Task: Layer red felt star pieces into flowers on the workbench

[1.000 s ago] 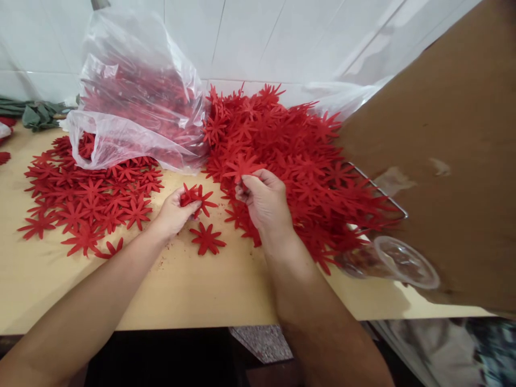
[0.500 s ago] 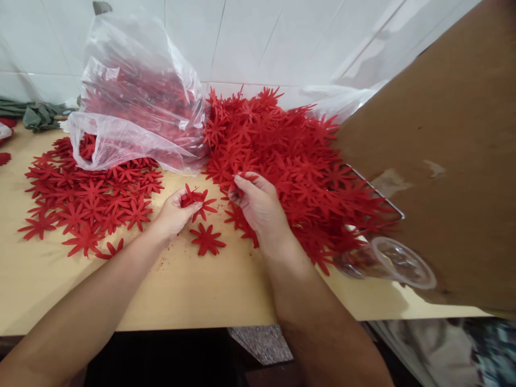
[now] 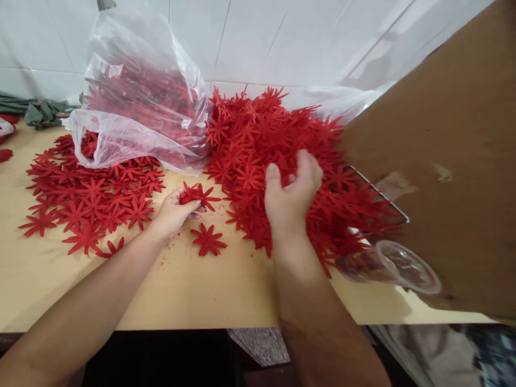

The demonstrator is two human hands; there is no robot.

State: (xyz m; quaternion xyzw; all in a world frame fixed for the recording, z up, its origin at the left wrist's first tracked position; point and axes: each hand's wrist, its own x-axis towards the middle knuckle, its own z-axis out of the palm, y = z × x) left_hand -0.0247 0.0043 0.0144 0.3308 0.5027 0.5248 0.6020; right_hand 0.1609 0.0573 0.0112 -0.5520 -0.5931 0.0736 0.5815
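Note:
Between the thumb and fingers of my left hand (image 3: 175, 211) are red flower-shaped cutouts (image 3: 204, 196) with narrow petals; how many is hard to tell. A single red flower cutout (image 3: 208, 239) lies flat on the table just in front of that hand. My right hand (image 3: 292, 191) is over the large heap of red flower cutouts (image 3: 250, 156), its thumb and fingers apart with nothing seen between them. Some of its fingertips are hidden from me.
A clear plastic bag (image 3: 137, 80) full of red cutouts stands against the tiled wall, with a flatter pile (image 3: 84, 199) before it. To the right, a brown board (image 3: 451, 134) leans by a clear plastic cup (image 3: 407, 266) lying on its side. Green fabric (image 3: 44, 113) sits far left.
My right hand has moved right and away from my left hand, onto the big heap, and its fingers have spread. My left hand stays put with its cutouts.

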